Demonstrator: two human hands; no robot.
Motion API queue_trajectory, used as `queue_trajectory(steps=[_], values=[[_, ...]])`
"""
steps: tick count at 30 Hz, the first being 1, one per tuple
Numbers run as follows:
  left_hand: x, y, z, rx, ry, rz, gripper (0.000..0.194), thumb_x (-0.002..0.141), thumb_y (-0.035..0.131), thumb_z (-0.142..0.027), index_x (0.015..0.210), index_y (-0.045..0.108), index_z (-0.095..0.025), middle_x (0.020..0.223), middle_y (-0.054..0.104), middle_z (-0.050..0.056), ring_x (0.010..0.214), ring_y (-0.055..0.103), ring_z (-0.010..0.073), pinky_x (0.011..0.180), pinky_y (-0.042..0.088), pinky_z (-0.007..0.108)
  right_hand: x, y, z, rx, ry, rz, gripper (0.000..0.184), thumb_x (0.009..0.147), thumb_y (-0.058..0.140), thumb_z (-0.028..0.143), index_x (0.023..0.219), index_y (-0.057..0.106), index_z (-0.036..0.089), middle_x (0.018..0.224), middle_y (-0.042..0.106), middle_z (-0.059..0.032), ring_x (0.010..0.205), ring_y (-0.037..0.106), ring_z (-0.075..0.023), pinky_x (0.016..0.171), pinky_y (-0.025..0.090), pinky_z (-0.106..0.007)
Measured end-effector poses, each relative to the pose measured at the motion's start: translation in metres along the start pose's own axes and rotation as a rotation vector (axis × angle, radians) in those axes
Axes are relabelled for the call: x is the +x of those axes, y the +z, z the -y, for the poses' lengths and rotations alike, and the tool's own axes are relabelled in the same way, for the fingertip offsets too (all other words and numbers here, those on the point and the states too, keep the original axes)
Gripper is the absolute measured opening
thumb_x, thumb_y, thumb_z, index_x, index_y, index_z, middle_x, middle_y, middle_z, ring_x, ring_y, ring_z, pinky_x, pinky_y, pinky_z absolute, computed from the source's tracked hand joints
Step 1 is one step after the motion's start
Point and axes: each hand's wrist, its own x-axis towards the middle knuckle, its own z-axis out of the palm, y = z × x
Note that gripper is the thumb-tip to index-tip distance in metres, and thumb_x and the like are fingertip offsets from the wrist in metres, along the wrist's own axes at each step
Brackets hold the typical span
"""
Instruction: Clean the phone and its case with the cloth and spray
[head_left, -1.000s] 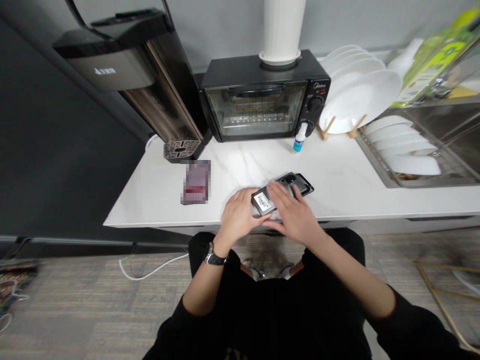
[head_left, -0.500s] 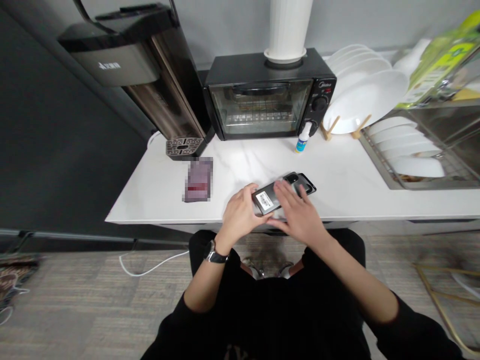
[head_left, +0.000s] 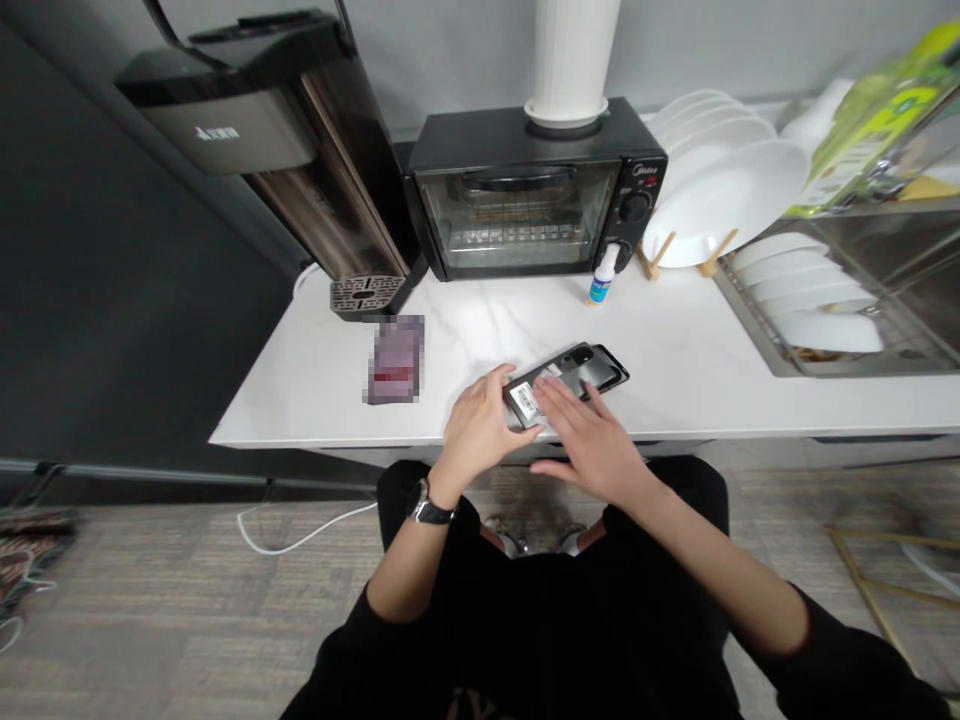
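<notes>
A grey smartphone [head_left: 568, 369] lies back up near the counter's front edge, with a white barcode sticker on its lower end and its camera block at the far right end. From beneath that end sticks out a black-rimmed piece [head_left: 619, 367], which may be a phone case; most of it is hidden. My left hand [head_left: 478, 420] grips the phone's left end between thumb and fingers. Fingers stretched, my right hand [head_left: 589, 440] rests flat across the phone's back near the sticker. Beyond the phone stands a small white spray bottle [head_left: 601, 283] with a blue label.
On the white counter [head_left: 300, 400], a blurred-out purplish flat item [head_left: 396, 355] lies to the left. Behind it stands a drinks dispenser [head_left: 300, 160]. A black toaster oven [head_left: 517, 220] sits at the back, beside racked white plates [head_left: 739, 205] and a sink [head_left: 765, 340].
My right hand has slid left and down along the phone's back, showing more of its camera end. My left hand keeps its grip on the phone.
</notes>
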Motion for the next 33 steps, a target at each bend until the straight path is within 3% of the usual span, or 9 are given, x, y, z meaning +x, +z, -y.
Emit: queue_trajectory(steps=[5,7,13,16,20,22,26,28,33], values=[[0.001,-0.002,-0.003,0.007,-0.014,0.001,0.094,0.075,0.092,-0.048,0.148,0.042,-0.018,0.131,0.072,0.014,0.119,0.072,0.0350,0.102,0.059,0.047,0.005,0.001,-0.045,-0.075,0.233,-0.105,0.099,0.102,0.035,0.077,0.172,0.018,0.008,0.173,0.034,-0.0232,0.161,0.035,-0.0396,0.129,0.027,-0.068],[0.001,-0.002,-0.002,0.007,-0.013,0.004,0.093,0.075,0.092,-0.048,0.147,0.042,-0.018,0.132,0.071,0.015,0.118,0.072,0.0355,0.102,0.059,0.048,0.016,0.006,-0.034,-0.042,0.222,-0.106,0.099,0.102,0.036,0.077,0.170,0.024,0.006,0.172,0.037,-0.0244,0.161,0.035,-0.0400,0.128,0.029,-0.067],[0.000,0.001,0.002,0.001,0.014,0.000,0.074,0.084,0.080,-0.027,0.147,0.042,-0.018,0.129,0.072,0.013,0.119,0.072,0.0313,0.105,0.057,0.045,0.023,0.009,0.022,0.097,-0.141,0.029,0.101,0.099,0.039,0.081,0.165,0.035,0.006,0.170,0.041,-0.0203,0.162,0.035,-0.0326,0.133,0.028,-0.059],[0.000,0.001,0.001,0.011,0.010,0.003,0.087,0.079,0.088,-0.038,0.148,0.041,-0.016,0.128,0.072,0.015,0.119,0.072,0.0337,0.105,0.058,0.046,0.014,0.002,-0.004,0.057,-0.074,0.017,0.095,0.102,0.038,0.078,0.167,0.031,0.009,0.171,0.040,-0.0182,0.161,0.037,-0.0311,0.131,0.030,-0.060],[0.001,0.000,-0.001,0.016,0.004,-0.011,0.096,0.074,0.092,-0.051,0.149,0.041,-0.017,0.130,0.072,0.015,0.117,0.073,0.0343,0.102,0.058,0.047,0.015,-0.001,-0.048,-0.032,0.204,-0.086,0.092,0.104,0.034,0.075,0.169,0.028,0.010,0.172,0.039,-0.0203,0.160,0.039,-0.0372,0.129,0.029,-0.066],[0.001,0.000,-0.001,0.014,0.003,-0.011,0.095,0.075,0.091,-0.052,0.148,0.041,-0.018,0.130,0.072,0.015,0.117,0.073,0.0344,0.102,0.059,0.047,0.018,0.002,-0.041,-0.026,0.215,-0.094,0.096,0.102,0.035,0.077,0.170,0.026,0.009,0.172,0.039,-0.0219,0.161,0.036,-0.0396,0.129,0.028,-0.067],[0.001,-0.001,0.000,0.015,0.004,0.004,0.087,0.078,0.088,-0.040,0.148,0.040,-0.019,0.128,0.072,0.014,0.118,0.073,0.0338,0.102,0.058,0.046,0.020,0.007,0.004,0.060,-0.053,0.012,0.108,0.096,0.038,0.085,0.171,0.022,0.009,0.174,0.035,-0.0197,0.164,0.030,-0.0353,0.133,0.025,-0.062],[0.001,-0.001,0.000,0.021,0.009,0.005,0.087,0.077,0.088,-0.038,0.148,0.040,-0.019,0.127,0.072,0.013,0.118,0.072,0.0337,0.103,0.058,0.046,0.019,0.005,0.007,0.075,-0.096,0.038,0.105,0.098,0.036,0.084,0.171,0.021,0.010,0.174,0.035,-0.0176,0.163,0.032,-0.0322,0.133,0.025,-0.061],[0.001,0.000,-0.002,0.024,0.002,-0.010,0.094,0.075,0.091,-0.052,0.148,0.041,-0.019,0.130,0.072,0.015,0.117,0.073,0.0350,0.101,0.058,0.047,0.022,-0.001,-0.044,-0.014,0.214,-0.062,0.092,0.103,0.032,0.076,0.170,0.026,0.013,0.171,0.040,-0.0204,0.160,0.037,-0.0382,0.130,0.026,-0.068]])
